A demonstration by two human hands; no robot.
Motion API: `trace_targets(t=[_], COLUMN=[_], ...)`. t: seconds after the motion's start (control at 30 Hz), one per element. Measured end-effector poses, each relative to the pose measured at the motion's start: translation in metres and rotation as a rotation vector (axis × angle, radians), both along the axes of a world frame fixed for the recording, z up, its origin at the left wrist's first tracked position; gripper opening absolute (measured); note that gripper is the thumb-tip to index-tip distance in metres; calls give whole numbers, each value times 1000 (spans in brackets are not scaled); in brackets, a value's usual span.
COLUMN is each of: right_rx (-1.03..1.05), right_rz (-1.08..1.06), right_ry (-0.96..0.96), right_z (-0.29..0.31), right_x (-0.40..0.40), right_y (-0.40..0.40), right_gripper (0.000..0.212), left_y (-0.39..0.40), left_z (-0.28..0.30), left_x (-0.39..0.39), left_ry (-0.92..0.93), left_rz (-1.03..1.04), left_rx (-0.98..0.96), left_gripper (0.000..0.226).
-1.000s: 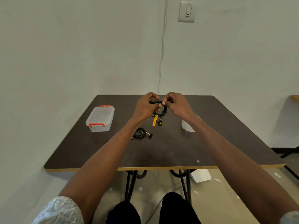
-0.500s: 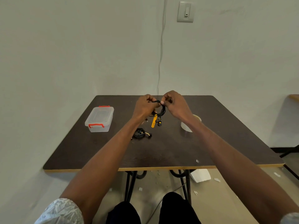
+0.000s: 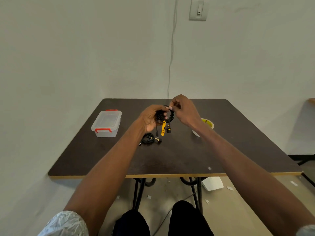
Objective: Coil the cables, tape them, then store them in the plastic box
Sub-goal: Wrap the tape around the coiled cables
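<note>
item: black cable coil (image 3: pixel 167 116), held above the middle of the desk (image 3: pixel 187 155), between both hands. left hand (image 3: pixel 150 119), palm turned toward the camera, fingers (image 3: pixel 161 110) curled round the left side of the coil, the loops lying inside the curl. right hand (image 3: pixel 185 111), back toward the camera, fingers (image 3: pixel 173 106) pressed together at the top of the coil, pinching a small pale scrap there; whether that scrap is tape cannot be told. the two hands meet at the coil's top edge. the right arc of the coil shows free below the right fingers.

hanging parts: a yellow strap (image 3: pixel 163 128) with holes and two dark earbuds (image 3: pixel 167 129) dangle from the coil's underside, clear of the fingers, over the desk.

item: second cable bundle (image 3: pixel 150 138), black with a yellow detail, lying on the desk just below the left hand, touched by neither hand.

item: plastic box (image 3: pixel 107 123), clear, lid on, red clips (image 3: pixel 103 129), on the left part of the desk, well apart from both hands.

item: tape roll (image 3: pixel 207 124), yellow-cored, on the desk to the right, partly hidden behind the right wrist.

setting: dark desk against a pale wall; wall switch (image 3: pixel 198 9) above; thin wire (image 3: pixel 171 48) running down the wall; paper scraps (image 3: pixel 212 183) on the floor under the desk.
</note>
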State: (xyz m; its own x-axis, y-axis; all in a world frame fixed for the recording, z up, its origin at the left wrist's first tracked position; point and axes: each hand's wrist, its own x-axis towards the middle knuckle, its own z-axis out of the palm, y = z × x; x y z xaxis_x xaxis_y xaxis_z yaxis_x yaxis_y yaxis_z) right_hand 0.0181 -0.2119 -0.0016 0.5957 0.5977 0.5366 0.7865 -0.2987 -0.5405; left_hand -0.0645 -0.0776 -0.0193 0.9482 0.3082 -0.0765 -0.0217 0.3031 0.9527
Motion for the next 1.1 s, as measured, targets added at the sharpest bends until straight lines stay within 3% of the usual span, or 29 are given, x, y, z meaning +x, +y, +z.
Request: trace_targets(t=[0.17,0.33,0.53,0.67,0.87,1.1], right_rx=[28,117,167,203,252,233], right_rz=[11,130,227,248,280,260], right_ry=[97,383,1060,1341,1469,1431], right_z=[-4,-7,5,6,3,8], right_x=[1,3,8,9,8,5], right_y=[-2,-5,-12,-15,-17,-17], right_gripper=[9,7,9,11,11,19], left_y=[0,3,0,-1,-5,-5], left_z=[-8,-13,-16,-15,-13,-12], left_x=[2,4,3,0,-4,-2], left_ry=[-85,-113,-135,-159,-209,-244], left_rz=[59,45,19,-14,-56,19], left_rx=[-29,2,65,57,17,-1], left_gripper=[10,5,10,12,14,15])
